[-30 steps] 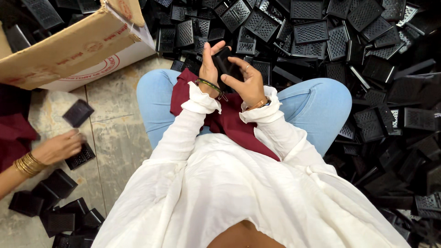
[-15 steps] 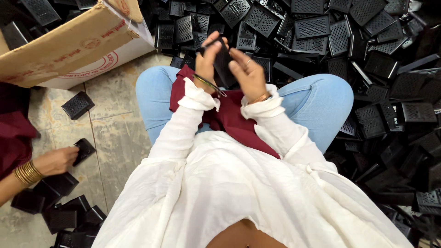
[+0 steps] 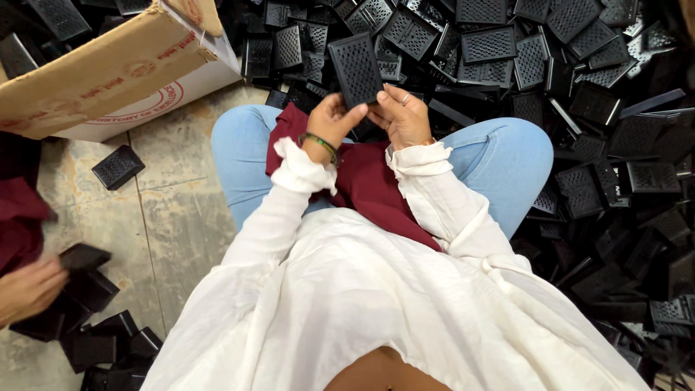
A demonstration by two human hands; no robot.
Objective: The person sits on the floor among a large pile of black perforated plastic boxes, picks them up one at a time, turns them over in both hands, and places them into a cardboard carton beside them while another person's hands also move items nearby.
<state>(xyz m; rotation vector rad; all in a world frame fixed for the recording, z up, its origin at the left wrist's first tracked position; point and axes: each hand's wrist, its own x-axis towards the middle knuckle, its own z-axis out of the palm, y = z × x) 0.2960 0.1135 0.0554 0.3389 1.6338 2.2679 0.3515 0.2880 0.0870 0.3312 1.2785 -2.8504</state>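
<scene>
Fingers of both hands, left hand (image 3: 334, 119) and right hand (image 3: 400, 116), pinch the bottom end of a black perforated plastic grille (image 3: 356, 69), held over the lap with its long axis pointing up and away. Its lower edge is hidden behind the fingers. Further out there's a heap of matching grilles (image 3: 550, 65), a cardboard box (image 3: 101, 69), and a co-worker's hand (image 3: 29, 289) cut off at the left edge.

Both forearms reach up the middle of the frame, white cuffs bunched at the wrists. Left hand (image 3: 334, 119) curls closed, thumb raised; right hand (image 3: 400, 116) sits just beside it, fingers bent inward.
</scene>
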